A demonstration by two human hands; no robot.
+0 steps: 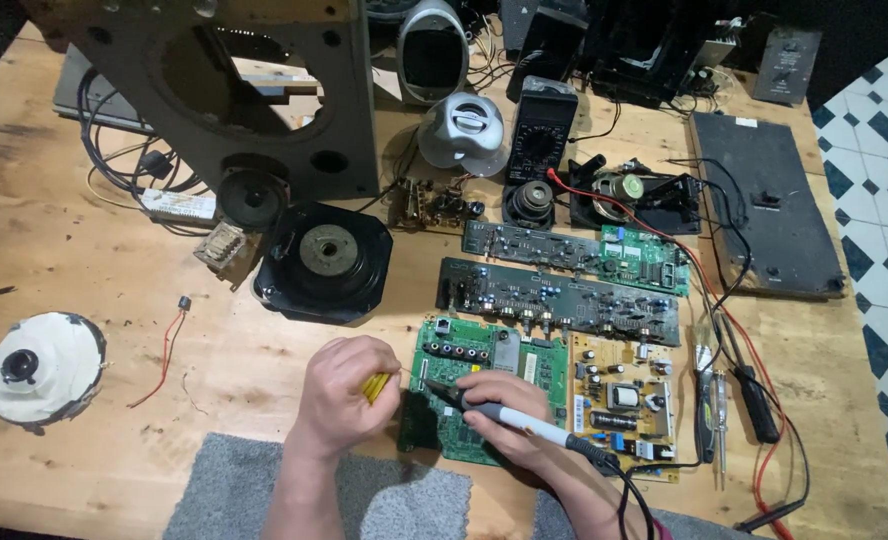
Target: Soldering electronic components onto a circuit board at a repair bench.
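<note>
Hands low in the frame, both working over the green circuit board near the front edge of the wooden tabletop. The right hand has its fingers clamped around a soldering iron, grey grip and dark tip, the tip pointing toward ten o'clock and resting on the board's left half; its black cord trails off toward five o'clock. The left hand sits just at nine o'clock of the board, fingers curled shut on a small yellow piece, with a thin wire poking out toward the board; what exactly the yellow piece is, hard to tell. Touching the green board at three o'clock, a tan power board with its bulky parts. Further right, two screwdrivers lying side by side among red and black leads. Moving up, a long dark circuit board just beyond the green one, another strip board past that. At eleven o'clock of the hands, a big black speaker driver lying face down. Far left, at nine o'clock, a white round part well apart from everything. Deeper still, a black multimeter and the wooden speaker cabinet panel with its round cut-out.
</note>
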